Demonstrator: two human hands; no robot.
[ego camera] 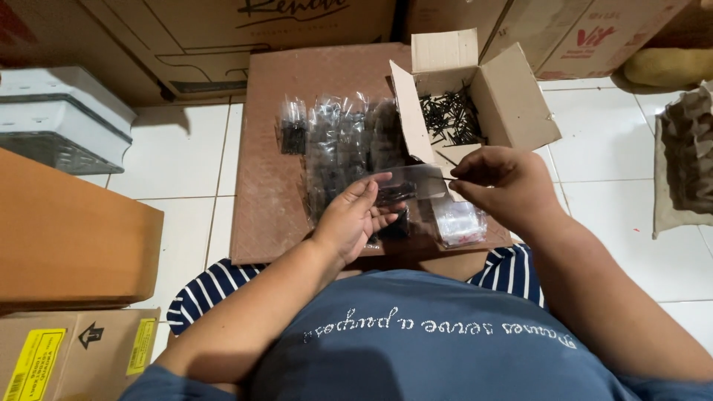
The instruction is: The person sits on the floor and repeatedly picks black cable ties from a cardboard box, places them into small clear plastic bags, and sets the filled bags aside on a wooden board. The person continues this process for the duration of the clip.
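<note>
Cardboard box (512, 96) of black screws (451, 116) stands behind both hands.

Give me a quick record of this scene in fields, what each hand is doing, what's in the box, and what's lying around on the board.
Left hand: holds a small clear bag with black screws in it
Right hand: pinches the bag's open end, apparently feeding in a screw
Open cardboard box: loose black screws inside
Brown board: filled bags of screws laid in rows
Empty clear bags: a stack under the right hand
Surroundings: white tiled floor, large cartons behind
</note>
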